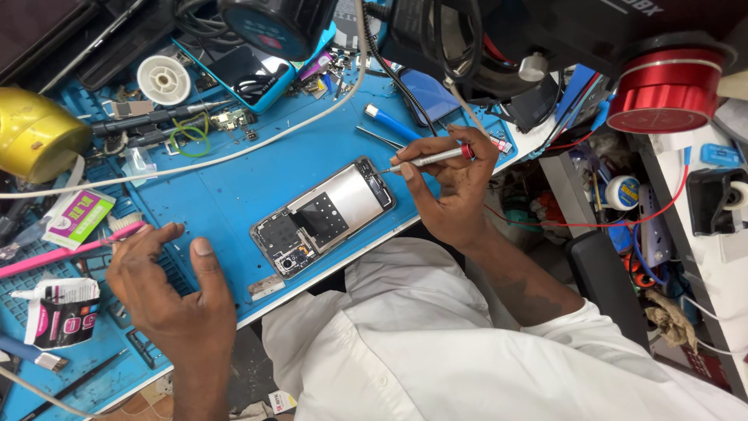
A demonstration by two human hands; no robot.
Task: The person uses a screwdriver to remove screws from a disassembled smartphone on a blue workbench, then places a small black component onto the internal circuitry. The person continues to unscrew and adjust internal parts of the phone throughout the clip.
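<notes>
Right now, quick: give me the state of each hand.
Left hand: open, fingers curled, holding nothing, resting on the blue mat beside the phone.
Right hand: closed on a screwdriver, tip at the phone's corner.

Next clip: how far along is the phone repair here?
Done: the phone lies opened on the blue mat, back cover off, its metal shield and circuit boards exposed. In hand: the right hand holds a slim screwdriver, tip at the phone's upper corner; the left hand hovers open beside a pink toothbrush. Left: the shield and boards remain fitted; screw states are too small to tell.
</notes>
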